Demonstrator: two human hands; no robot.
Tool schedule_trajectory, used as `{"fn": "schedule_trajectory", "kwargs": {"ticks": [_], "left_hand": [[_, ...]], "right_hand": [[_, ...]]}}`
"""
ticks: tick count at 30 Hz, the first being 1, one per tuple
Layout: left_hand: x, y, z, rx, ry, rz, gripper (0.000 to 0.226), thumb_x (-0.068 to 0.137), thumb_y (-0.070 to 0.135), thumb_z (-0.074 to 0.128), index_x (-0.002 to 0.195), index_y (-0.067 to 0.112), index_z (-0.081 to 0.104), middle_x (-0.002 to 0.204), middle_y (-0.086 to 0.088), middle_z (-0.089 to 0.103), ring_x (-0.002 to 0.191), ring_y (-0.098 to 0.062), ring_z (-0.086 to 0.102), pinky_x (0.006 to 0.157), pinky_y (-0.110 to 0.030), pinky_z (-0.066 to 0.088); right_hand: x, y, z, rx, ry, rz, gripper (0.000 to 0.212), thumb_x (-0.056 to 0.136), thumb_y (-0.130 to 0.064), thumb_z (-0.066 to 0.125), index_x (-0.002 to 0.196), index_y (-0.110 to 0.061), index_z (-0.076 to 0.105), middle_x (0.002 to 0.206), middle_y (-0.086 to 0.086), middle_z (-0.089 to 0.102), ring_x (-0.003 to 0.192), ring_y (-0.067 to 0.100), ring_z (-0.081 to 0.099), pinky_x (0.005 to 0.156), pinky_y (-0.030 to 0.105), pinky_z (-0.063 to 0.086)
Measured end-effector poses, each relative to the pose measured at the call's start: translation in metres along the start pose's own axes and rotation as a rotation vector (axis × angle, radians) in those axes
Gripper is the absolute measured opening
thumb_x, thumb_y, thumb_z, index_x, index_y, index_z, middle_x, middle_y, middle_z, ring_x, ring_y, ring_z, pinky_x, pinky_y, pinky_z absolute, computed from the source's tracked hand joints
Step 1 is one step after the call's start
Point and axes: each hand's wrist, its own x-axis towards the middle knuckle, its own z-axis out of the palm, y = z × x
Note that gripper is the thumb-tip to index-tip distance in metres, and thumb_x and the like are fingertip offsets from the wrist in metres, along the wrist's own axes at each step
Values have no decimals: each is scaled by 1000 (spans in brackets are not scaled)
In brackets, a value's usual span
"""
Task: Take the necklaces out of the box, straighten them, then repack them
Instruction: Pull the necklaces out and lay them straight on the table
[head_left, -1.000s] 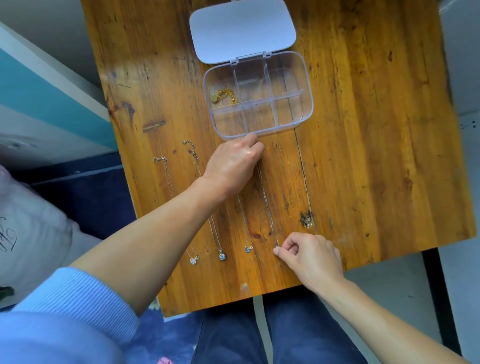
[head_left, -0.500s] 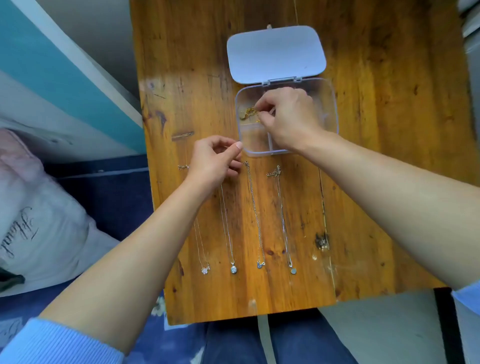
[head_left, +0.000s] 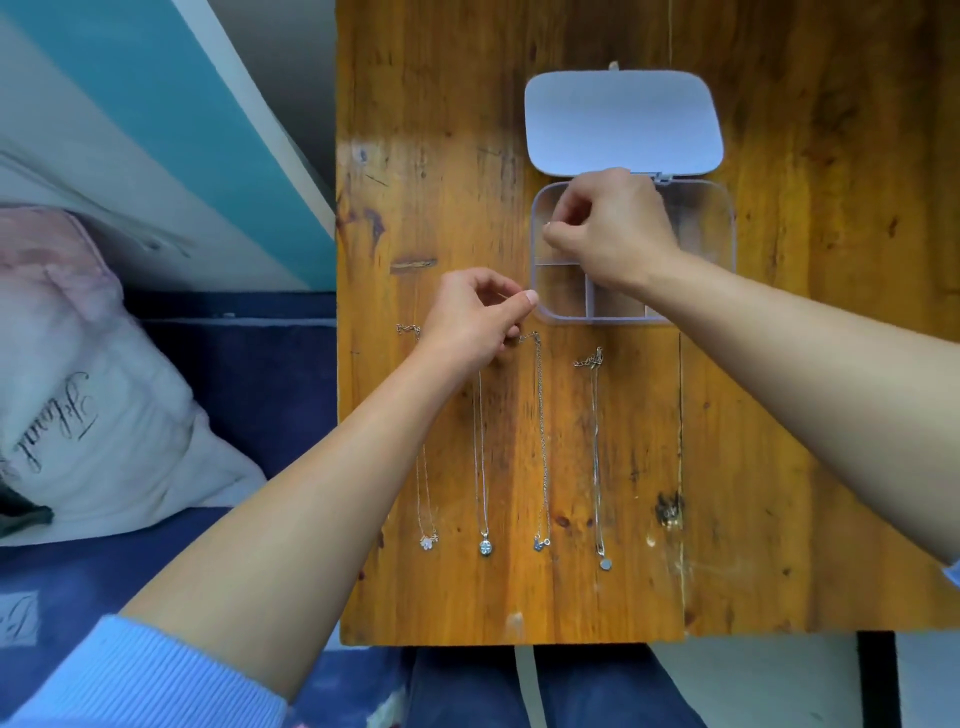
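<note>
1. Pillow (head_left: 78, 384), pale and printed with cursive script, lies at the far left on dark blue bedding (head_left: 244, 374), beside a teal and white wall (head_left: 156, 130).
2. Left hand (head_left: 475, 322) hovers over the wooden table (head_left: 441, 156) just left of the box, thumb and forefinger pinched together on what looks like a very fine chain (too thin to make out clearly); its light blue sleeve (head_left: 140, 675) shows at the bottom left.
3. 4 necklaces lie straightened in a row on the table, near the front edge, chains running away from the person and pendants nearest:
   - first necklace (head_left: 427, 542), with a pale flower-like pendant, its upper end partly hidden under the left forearm;
   - second necklace (head_left: 485, 546), with a round blue-toned pendant, its top under the left hand;
   - third necklace (head_left: 541, 543), with a small silver pendant, its clasp end just beside the left hand's fingers;
   - fourth necklace (head_left: 603, 563), with a small round disc, its clasp bunched a little at the top, just below the box.
4. Clear box (head_left: 563, 291), divided into compartments, sits beyond the necklaces with its white lid (head_left: 623, 122) hinged open and lying flat behind it.
5. Right hand (head_left: 615, 234) is inside the box over the rear left compartment, fingers pinched narrow; what it grips is hidden by the hand itself.
</note>
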Motion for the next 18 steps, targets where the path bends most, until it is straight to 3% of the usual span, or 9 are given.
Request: {"fn": "schedule_trajectory", "kwargs": {"ticks": [3, 6, 9, 12, 15, 18], "left_hand": [[1, 4, 1, 70, 26, 52, 7, 84, 21, 71, 87, 15, 67, 73, -3, 68, 65, -16, 63, 59, -31, 54], [2, 6, -1, 92, 58, 98, 8, 82, 18, 71, 88, 15, 66, 74, -3, 65, 67, -18, 61, 63, -33, 54], [4, 15, -4, 190, 176, 207, 7, 82, 17, 69, 88, 14, 67, 75, -1, 66, 70, -18, 61, 71, -36, 56], [3, 32, 2, 407, 283, 442, 11, 83, 14, 63, 91, 13, 70, 85, -2, 70, 79, -17, 64, 74, -36, 55], [7, 46, 21, 612, 155, 680, 20, 86, 8, 56, 100, 10, 70, 101, -8, 65, 96, -23, 60, 78, -39, 51], [14, 50, 44, 846, -44, 748, 28, 90, 11, 52, 114, 16, 67, 105, -10, 56, 102, -27, 53, 72, -41, 48]], "right_hand": [[-13, 14, -12, 160, 62, 70, 9, 79, -24, 71, 72, -20, 68, 68, -9, 62, 68, 7, 59, 66, 31, 52], [-25, 29, -24, 370, 88, 191, 7, 77, -17, 72, 71, -14, 71, 65, -1, 65, 61, 9, 62, 60, 29, 53], [-40, 43, -35, 613, 135, 319, 9, 79, -11, 72, 87, -13, 70, 69, 1, 65, 53, 5, 60, 46, 16, 43], [-61, 57, -37, 787, 83, 444, 19, 85, -9, 69, 103, -7, 69, 74, 2, 66, 57, 6, 60, 44, 17, 41], [-85, 65, -37, 904, 44, 495, 7, 88, -8, 66, 93, -11, 70, 79, 5, 73, 61, 8, 67, 45, 16, 42], [-102, 68, -39, 961, 70, 513, 8, 87, -12, 68, 93, -17, 71, 88, 3, 74, 70, 11, 70, 46, 16, 43]]}}
